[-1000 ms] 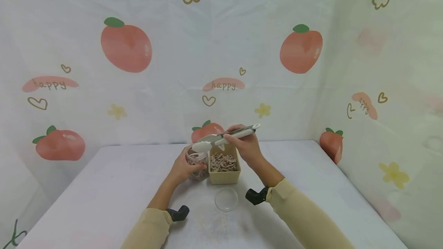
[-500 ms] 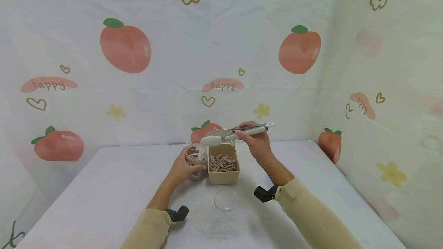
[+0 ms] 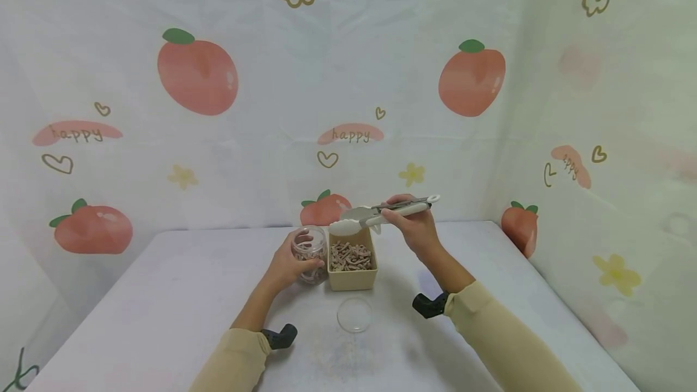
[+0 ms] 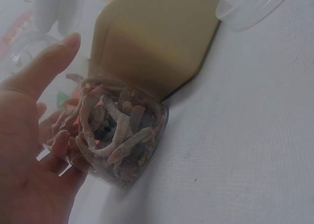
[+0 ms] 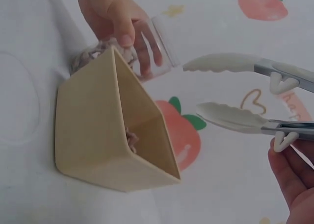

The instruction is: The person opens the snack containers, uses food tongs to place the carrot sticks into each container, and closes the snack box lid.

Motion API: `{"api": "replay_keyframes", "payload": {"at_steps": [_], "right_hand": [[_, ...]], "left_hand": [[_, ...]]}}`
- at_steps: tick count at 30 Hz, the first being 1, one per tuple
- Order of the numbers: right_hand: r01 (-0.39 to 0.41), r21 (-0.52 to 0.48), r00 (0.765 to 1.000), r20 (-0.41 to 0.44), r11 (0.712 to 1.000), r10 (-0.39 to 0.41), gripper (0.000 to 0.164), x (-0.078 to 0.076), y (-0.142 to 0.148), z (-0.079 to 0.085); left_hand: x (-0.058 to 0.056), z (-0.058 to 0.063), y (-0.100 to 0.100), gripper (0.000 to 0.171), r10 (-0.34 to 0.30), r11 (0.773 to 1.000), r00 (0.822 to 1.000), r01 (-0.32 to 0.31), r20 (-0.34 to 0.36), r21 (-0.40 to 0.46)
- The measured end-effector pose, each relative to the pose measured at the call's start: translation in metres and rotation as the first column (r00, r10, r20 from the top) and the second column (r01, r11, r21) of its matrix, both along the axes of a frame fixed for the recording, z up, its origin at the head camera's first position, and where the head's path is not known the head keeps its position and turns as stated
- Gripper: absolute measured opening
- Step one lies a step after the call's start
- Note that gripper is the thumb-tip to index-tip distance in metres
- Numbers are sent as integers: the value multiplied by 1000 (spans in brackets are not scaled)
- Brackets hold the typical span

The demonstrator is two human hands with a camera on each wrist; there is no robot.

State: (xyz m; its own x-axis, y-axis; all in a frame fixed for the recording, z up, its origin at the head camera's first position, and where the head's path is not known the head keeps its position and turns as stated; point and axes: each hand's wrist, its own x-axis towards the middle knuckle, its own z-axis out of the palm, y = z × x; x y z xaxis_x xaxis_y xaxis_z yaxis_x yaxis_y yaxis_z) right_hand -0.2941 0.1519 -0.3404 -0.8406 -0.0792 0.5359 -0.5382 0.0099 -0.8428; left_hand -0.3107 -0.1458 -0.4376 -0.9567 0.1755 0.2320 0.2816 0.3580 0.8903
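Note:
My left hand (image 3: 287,265) grips a clear jar (image 4: 152,136) standing on the table, thumb on one side and fingers round the other. Brownish-grey dried sticks (image 4: 120,126) fill its lower part. Against the jar's right side stands a beige square box (image 3: 353,281) with a heap of similar sticks (image 3: 350,256) in it. Over the back of the box my right hand (image 3: 418,231) holds white-tipped tongs (image 5: 230,118) level. Their tips are spread apart, with nothing between them in the right wrist view.
A clear round lid (image 3: 354,314) lies on the white-covered table (image 3: 207,295) in front of the box. Behind the table hangs a white cloth (image 3: 261,156) printed with fruit.
My right hand has moved right with the tongs, whose tips have gone from above the jar to above the box. The left hand and jar stay in place.

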Motion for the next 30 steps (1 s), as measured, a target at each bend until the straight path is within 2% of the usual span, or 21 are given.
{"api": "replay_keyframes", "payload": {"at_steps": [6,12,22,30], "right_hand": [[-11,95,998,59,995,6,31,-5,7,-3],[-51,201,992,124,978,26,36,-9,12,-8],[-119,284,974,220,951,57,38,-13,14,-20],[-180,355,952,299,917,71,43,-14,7,-14]], "left_hand": [[-1,0,0,89,-3,1000,1000,3,-5,2],[0,0,0,89,8,1000,1000,-8,-2,-10],[0,-1,1,89,17,1000,1000,-17,-5,-13],[-1,-1,0,89,9,1000,1000,-9,-12,-18]]}}
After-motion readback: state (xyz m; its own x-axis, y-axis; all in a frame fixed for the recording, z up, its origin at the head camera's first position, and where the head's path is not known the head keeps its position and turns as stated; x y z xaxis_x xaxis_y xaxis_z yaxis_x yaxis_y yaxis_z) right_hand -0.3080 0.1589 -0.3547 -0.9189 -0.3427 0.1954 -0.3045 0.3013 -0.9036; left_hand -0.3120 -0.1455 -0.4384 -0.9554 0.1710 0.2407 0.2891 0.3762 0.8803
